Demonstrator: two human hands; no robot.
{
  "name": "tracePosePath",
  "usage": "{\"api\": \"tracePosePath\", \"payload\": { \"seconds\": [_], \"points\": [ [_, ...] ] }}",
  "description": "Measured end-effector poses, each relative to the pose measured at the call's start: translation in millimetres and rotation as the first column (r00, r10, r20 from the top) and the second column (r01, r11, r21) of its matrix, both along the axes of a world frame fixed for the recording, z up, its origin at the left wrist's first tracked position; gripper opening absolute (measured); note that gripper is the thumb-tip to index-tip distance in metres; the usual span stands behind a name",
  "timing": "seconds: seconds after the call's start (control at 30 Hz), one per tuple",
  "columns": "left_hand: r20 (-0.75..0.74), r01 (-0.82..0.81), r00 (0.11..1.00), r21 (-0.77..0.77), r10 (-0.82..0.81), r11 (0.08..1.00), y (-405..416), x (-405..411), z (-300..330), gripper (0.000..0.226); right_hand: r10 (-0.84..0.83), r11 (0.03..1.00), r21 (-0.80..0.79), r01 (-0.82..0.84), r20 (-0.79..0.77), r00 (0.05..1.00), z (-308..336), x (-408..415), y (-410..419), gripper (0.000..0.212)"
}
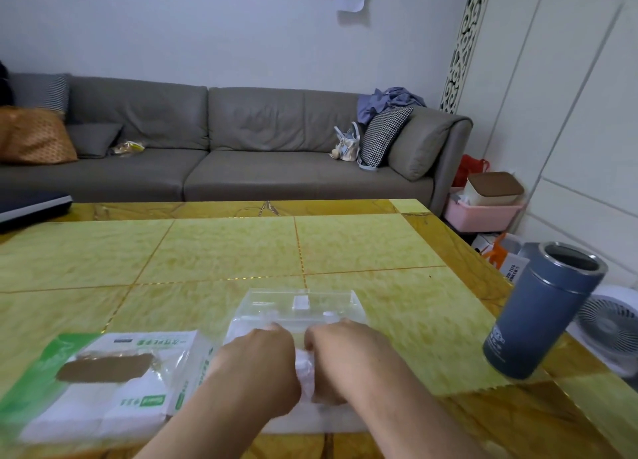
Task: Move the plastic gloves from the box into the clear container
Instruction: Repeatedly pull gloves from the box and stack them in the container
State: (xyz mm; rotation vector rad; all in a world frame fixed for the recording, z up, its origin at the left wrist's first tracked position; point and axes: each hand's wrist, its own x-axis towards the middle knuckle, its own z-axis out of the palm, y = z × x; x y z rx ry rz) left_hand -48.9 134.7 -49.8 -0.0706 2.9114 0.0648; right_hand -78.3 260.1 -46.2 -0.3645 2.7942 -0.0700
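A clear container (300, 305) lies on the yellow table (241, 251) just in front of me, its lid tipped back. My left hand (257, 365) and my right hand (340, 358) sit side by side over its near part, both closed on a bunch of thin white plastic gloves (305, 372) that shows between them. More of the white film spreads under my wrists. The green-and-white glove box (103, 382) lies flat at the left, a brown torn opening on its top, touching my left forearm.
A blue-grey metal flask (542, 310) without a lid stands at the right near the table's edge. A dark laptop (31, 206) rests at the far left corner. Behind the table is a grey sofa (224, 148). A white fan (611, 327) stands on the floor, right.
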Motion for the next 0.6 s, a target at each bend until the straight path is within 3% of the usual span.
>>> {"api": "tracePosePath", "payload": {
  "seconds": [0.13, 0.23, 0.4, 0.5, 0.6],
  "points": [
    [0.13, -0.085, 0.988, 0.043, 0.078, 0.995, 1.5, -10.8, -0.8, 0.049, -0.035, 0.999, -0.038, 0.036, 0.013, 0.999, -0.3, 2.9, 2.6, 0.048],
    [0.232, -0.082, 0.971, 0.087, 0.06, 0.993, 1.5, -16.2, 4.6, 0.062, -0.071, 0.995, -0.055, 0.077, 0.108, 0.992, 0.0, -0.5, 1.8, 0.062],
    [0.293, -0.022, 0.956, 0.149, -0.023, 0.989, -8.7, -20.8, 11.8, 0.044, -0.113, 0.985, -0.105, 0.135, 0.194, 0.974, 1.6, -5.0, 4.1, 0.062],
    [0.326, 0.024, 0.943, 0.127, -0.065, 0.992, -17.5, -22.9, 15.1, 0.04, -0.102, 0.984, -0.125, 0.129, 0.201, 0.974, 2.6, -4.9, 7.5, 0.058],
    [0.293, 0.063, 0.953, 0.078, -0.083, 0.995, -17.9, -24.3, 11.3, 0.022, -0.094, 0.986, -0.117, 0.121, 0.212, 0.973, 4.6, -6.7, 9.3, 0.057]
  ]
}}
